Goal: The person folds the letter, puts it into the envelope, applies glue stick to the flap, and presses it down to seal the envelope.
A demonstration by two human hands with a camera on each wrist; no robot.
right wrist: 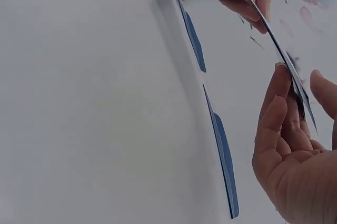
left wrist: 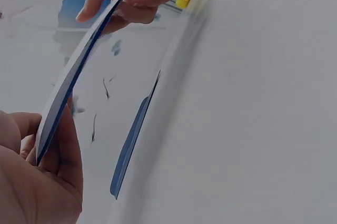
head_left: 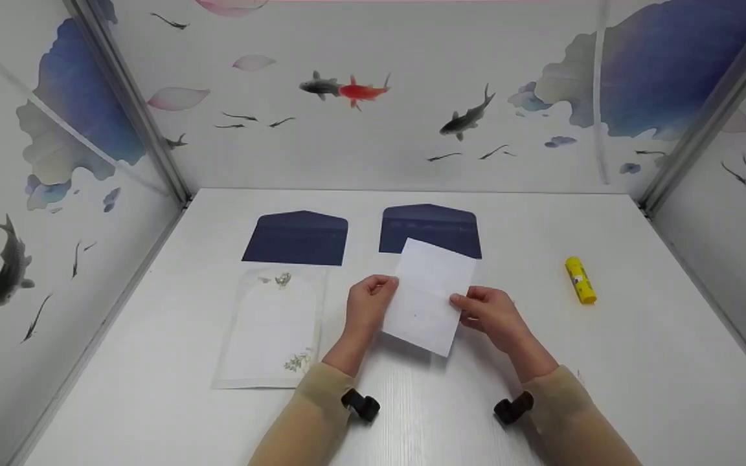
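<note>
Both hands hold a white sheet of paper (head_left: 430, 298) up above the table, tilted, with its pale side toward the head camera. Seen edge-on from the left wrist, the sheet (left wrist: 73, 77) bows slightly and shows dark blue on its other side. My left hand (head_left: 368, 304) pinches the left edge between thumb and fingers. At the right edge is my right hand (head_left: 491, 314), thumb over the front and fingers behind. In the right wrist view, the fingers of the right hand (right wrist: 295, 145) lie along the back of the sheet.
Two dark blue envelopes (head_left: 296, 239) with raised flaps lie at the back of the white table (head_left: 606, 388). A translucent sleeve (head_left: 269, 330) with a plant-printed sheet lies left of my left hand. A yellow glue stick (head_left: 580, 280) lies at the right. Printed walls enclose the table.
</note>
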